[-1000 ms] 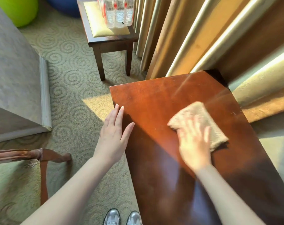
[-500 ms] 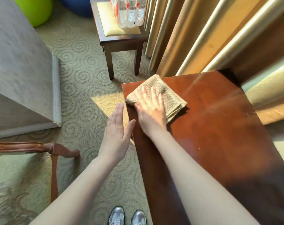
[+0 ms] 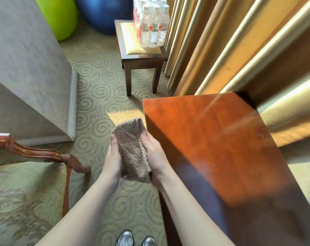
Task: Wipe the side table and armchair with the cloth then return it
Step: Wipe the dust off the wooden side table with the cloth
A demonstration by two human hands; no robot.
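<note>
A folded beige waffle-weave cloth hangs in the air over the carpet, just left of the side table's left edge. My left hand grips its left side and my right hand grips its right side. The reddish-brown wooden side table fills the right of the view, its top bare and partly sunlit. The armchair, with a green patterned seat and a carved wooden arm, sits at the lower left.
A small dark stool with a yellow cushion carries a pack of water bottles at the back. Gold curtains hang behind the table. A grey wall corner stands left, with green and blue balls beyond. My shoes show below.
My right hand swept the cloth from the table's middle to its near-left corner, then lifted it off the table. My left hand left the table edge and took hold of the cloth too.
</note>
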